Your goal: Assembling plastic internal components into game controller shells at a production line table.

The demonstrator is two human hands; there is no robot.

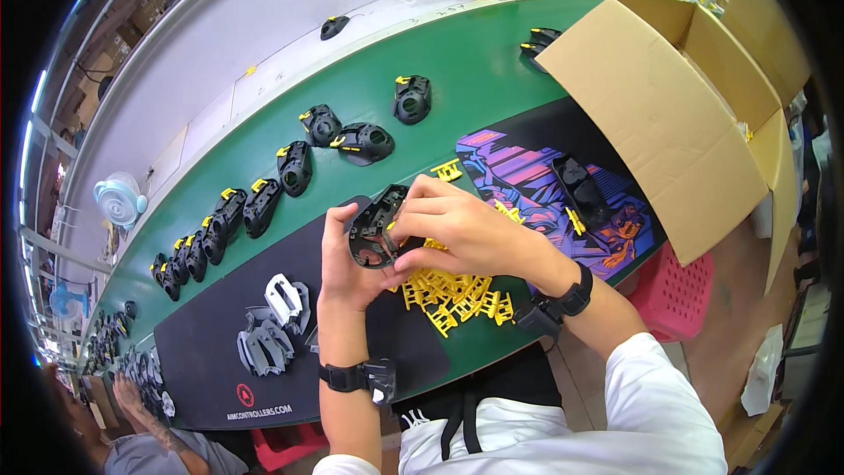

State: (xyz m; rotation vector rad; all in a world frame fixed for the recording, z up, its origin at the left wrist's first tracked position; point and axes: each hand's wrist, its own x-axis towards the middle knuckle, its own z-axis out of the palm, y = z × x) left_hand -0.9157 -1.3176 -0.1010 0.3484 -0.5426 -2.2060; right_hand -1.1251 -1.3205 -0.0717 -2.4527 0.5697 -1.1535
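My left hand [345, 259] grips a black plastic shell [374, 227] from its left side, held above the black mat [211, 361]. My right hand [462, 227] lies over the shell's right side, fingertips pinching at a small yellow piece against it. Just below my hands lies a heap of yellow plastic clips [453, 295]. Both wrists wear black bands.
Finished black shells with yellow clips [294, 167] run in a line along the green belt [466, 62]. Grey parts [268, 339] lie on the black mat. A colourful mat [527, 171] carries a black part [580, 189]. An open cardboard box [668, 105] stands right. Another person's hand [127, 391] works at lower left.
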